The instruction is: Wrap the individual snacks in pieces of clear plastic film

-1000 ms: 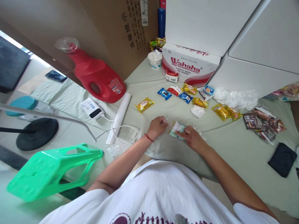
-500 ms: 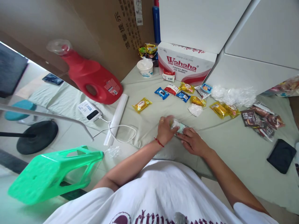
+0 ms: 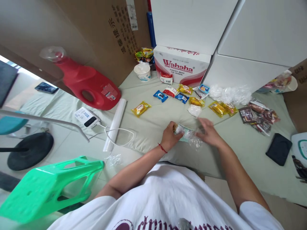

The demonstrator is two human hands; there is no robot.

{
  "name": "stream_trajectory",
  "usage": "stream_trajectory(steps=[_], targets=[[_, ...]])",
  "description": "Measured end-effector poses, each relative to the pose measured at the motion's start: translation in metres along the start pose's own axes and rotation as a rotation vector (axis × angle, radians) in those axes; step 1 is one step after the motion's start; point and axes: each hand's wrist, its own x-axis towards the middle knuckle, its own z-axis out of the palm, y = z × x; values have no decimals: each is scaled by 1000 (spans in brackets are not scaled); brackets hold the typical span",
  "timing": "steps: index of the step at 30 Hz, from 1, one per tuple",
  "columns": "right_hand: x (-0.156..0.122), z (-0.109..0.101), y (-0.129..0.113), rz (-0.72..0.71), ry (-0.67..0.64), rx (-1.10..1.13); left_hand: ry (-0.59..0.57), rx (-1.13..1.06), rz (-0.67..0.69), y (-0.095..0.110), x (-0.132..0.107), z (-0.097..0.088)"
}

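Note:
In front of my body, my left hand (image 3: 170,135) is closed around the left end of a small pale-green packet (image 3: 184,132), its thumb pressed on top. Crinkled clear plastic film (image 3: 196,141) spreads from the packet's right end. My right hand (image 3: 209,131), slightly blurred, is at that film with thumb and fingers spread; the thumb seems to touch the film. Beyond the hands lie a crumpled white wrapper (image 3: 194,110), a yellow snack packet (image 3: 196,101), a blue packet (image 3: 182,97) and a red-and-white packet (image 3: 170,91).
A Wahaba-style red-and-white water carton (image 3: 182,67) stands at the back, beside a paper cup (image 3: 142,72). To the left are a red jug (image 3: 88,84), a white roll (image 3: 115,126), a cabled white device (image 3: 87,117) and a green stool (image 3: 52,185). Brown snack packets (image 3: 260,116) and a black pouch (image 3: 279,149) lie right.
My right hand has lifted off the packet and moved right, its fingers opening. Clear film now spreads out at the packet's right end. My left hand still holds the packet. The view has shifted right.

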Motion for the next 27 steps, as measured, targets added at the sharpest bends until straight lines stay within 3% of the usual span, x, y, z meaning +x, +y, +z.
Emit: stream_trajectory(steps=[2,4,8,12,15,18,22,25,27], targets=[[1,9,9,-6,-181,-33,58,-5,15,-1,-2,0],[-5,20,7,33,-233,-26,133,34,94,-3,-4,2],[-25,45,-25,160,-43,212,178,230,412,-12,-10,20],[-35,71,-59,405,150,853,148,394,562,-23,-12,43],[-39,80,-68,490,199,1192,65,359,678,-31,-16,44],[-43,79,-67,499,198,1132,-60,187,808,-30,-25,34],[-48,76,-58,455,207,835,-161,-46,832,-14,-36,19],[-51,62,-34,546,361,794,-188,-96,784,-6,-37,7],[-54,38,-4,591,556,790,-167,-41,742,-10,-37,-2]])
